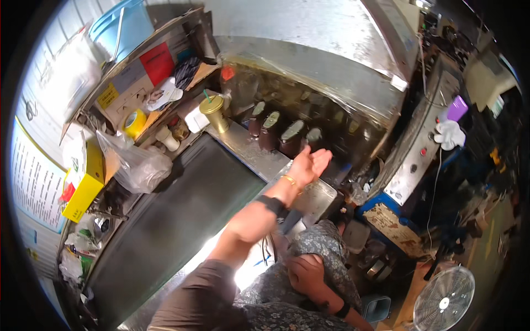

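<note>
Cluttered workshop, dark belt (182,182) across the middle; I place everything by that belt. Metal ledge (248,148) crosses its far end. Just beyond the ledge, under a big metal cover (298,22), dark shoe-shaped pieces (291,138) stand in a row, pale tops up, probably lined up so each can be got at singly. Too dim for me to count them all.

My left hand (311,168) reaches out past the belt's far right corner, nearest those pieces. Palm turned up, fingers extended and loosely apart, pinching nothing I can see. Whether it touches a piece, I can't tell from this angle. Metal tray (326,194) sits below that wrist, right of the belt, likely kept there to be within arm's reach.

My right hand (306,273) lies on patterned cloth (326,243) over the lap, right of the belt's near end. Fingers curl downward, palm hidden, so I can't tell its grip; looks parked out of the way.

Gold cup (215,113) with a straw stands at the belt's far left corner, presumably clear of the working arm. Clear plastic bag (144,165) and yellow tape roll (134,122) are on the belt's left, shelf side. Fan (444,298) stands well right of the belt, likely for cooling the seat.
</note>
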A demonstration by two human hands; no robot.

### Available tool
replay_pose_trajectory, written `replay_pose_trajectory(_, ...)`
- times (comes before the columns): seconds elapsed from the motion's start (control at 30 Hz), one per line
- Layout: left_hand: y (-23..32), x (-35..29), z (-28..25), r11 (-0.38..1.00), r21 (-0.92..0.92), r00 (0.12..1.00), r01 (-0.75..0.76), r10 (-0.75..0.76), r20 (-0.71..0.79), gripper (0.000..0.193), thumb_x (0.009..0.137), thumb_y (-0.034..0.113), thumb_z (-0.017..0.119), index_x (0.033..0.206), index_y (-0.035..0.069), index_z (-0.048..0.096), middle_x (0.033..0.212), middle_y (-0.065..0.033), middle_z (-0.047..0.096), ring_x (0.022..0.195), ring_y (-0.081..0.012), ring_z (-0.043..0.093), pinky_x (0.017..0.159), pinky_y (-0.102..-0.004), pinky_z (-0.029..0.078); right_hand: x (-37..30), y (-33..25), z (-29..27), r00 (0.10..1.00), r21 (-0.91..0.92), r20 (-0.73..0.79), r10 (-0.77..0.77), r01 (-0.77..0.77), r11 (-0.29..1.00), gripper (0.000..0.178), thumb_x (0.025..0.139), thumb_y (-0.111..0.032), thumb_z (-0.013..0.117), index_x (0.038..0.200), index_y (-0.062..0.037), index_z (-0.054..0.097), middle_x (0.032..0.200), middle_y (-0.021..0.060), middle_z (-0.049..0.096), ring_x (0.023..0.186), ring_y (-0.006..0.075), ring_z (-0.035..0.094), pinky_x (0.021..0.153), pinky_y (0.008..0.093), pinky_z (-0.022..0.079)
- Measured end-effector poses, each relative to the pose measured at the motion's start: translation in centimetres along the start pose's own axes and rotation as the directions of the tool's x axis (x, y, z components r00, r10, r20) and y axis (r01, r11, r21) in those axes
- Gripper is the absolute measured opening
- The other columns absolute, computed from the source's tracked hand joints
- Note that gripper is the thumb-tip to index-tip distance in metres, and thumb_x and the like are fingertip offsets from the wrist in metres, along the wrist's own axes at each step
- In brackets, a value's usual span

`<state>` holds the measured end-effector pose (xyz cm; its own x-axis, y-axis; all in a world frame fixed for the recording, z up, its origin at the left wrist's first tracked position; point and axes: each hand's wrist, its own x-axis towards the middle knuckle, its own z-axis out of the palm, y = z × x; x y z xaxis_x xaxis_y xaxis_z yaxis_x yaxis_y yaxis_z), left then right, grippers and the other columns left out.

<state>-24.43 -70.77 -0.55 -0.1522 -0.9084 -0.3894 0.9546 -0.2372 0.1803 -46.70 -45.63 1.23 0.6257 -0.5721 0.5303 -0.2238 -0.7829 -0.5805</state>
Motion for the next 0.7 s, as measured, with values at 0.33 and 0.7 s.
replay_pose_trajectory(0.33, 28.1, -12.6, -4.2, -0.385, 0.907, 0.221, 0.172, 0.912, 0.346, 0.099, 0.067, 0.037, 0.087, 0.144, -0.002, 0.038, 0.144, -0.0307, 0.043, 0.133, -0.0429, 0.044, 0.111, -0.0439, 0.038, 0.6, -0.5, 1.9, 0.985, -0.047, 0.156, -0.076, 0.084, 0.995, 0.016, 0.07, -0.018, 0.069, 0.086, -0.0205, 0.07, 0.093, -0.0079, 0.07, 0.073, 0.0109, 0.062, 0.065, 0.0295, 0.041)
replay_pose_trajectory(0.7, 35.9, -6.3, -6.7, -0.405, 0.76, 0.175, 0.508, 0.913, 0.369, 0.067, 0.073, 0.037, 0.083, 0.135, 0.032, 0.058, 0.161, -0.0166, 0.019, 0.143, -0.047, 0.023, 0.113, -0.0565, 0.03, 0.3, 0.2, 3.9, 0.973, -0.069, -0.03, -0.227, 0.225, 0.972, 0.02, 0.097, -0.026, 0.057, 0.108, -0.0138, 0.067, 0.1, 0.0042, 0.07, 0.076, 0.0174, 0.062, 0.063, 0.0333, 0.045)
